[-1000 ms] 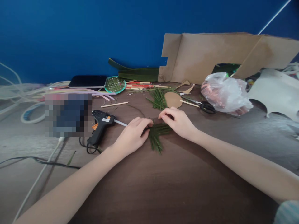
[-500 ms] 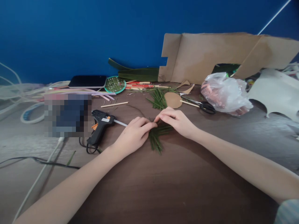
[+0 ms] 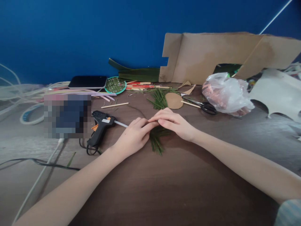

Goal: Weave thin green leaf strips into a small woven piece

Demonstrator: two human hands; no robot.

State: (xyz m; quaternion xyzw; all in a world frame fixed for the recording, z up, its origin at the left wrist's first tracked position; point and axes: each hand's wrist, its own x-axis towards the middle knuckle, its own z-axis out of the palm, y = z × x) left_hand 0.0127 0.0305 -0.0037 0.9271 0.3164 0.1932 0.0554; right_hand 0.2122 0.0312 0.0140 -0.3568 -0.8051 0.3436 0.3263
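My left hand (image 3: 135,135) is closed in a pinch over a bunch of cut green leaf strips (image 3: 157,142), whose ends fan out below the fingers toward me. Across its fingertips reaches my right hand (image 3: 177,124), fingers pressed together and thumb underneath, touching the left fingers. Whatever lies between the fingertips is hidden. Just beyond the hands is a second pile of green leaf strips (image 3: 158,99), beside a brown cardboard disc (image 3: 174,100) and a thin wooden stick (image 3: 191,104). A black glue gun (image 3: 100,127) lies left of my left hand, its white glue stick pointing toward that hand.
Black-handled scissors (image 3: 208,108) and a clear plastic bag (image 3: 231,94) lie to the right, before a folded cardboard sheet (image 3: 207,56). At back left are a dark phone (image 3: 87,82) and a green-rimmed dish (image 3: 115,85). A white cable (image 3: 37,180) crosses the left side.
My right hand has shifted slightly left, its fingers now stretched over the left fingertips instead of pinching beside them. The left hand and the leaf strips have barely moved.
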